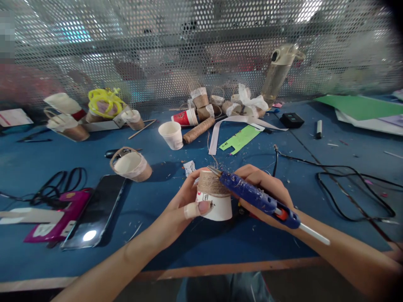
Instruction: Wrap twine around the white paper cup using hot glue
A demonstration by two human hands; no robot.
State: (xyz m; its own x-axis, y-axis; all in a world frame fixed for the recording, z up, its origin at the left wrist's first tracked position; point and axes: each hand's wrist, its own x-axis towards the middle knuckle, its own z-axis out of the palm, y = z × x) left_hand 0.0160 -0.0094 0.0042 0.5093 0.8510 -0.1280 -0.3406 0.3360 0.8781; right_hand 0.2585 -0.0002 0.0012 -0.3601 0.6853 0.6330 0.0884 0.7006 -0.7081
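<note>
My left hand (190,201) grips a white paper cup (220,208), turned upside down, with brown twine (209,182) wound around its narrow upper part. A bandage-like strip circles my left thumb. In my right hand (267,186) is a blue glue gun (252,193) with a white glue stick poking out of its back end. The gun's metal nozzle is at the top edge of the twine, close to my left fingertips; whether it touches cannot be made out. A loose twine strand runs from the cup toward a twine roll (199,130).
A twine-wrapped cup basket (143,168), a phone (96,209) and a magenta glue gun (75,209) lie to the left. Further back are a white cup (171,134), green paper (241,139) and a bottle (277,75) by the mesh panel. A black cable (346,165) loops at right.
</note>
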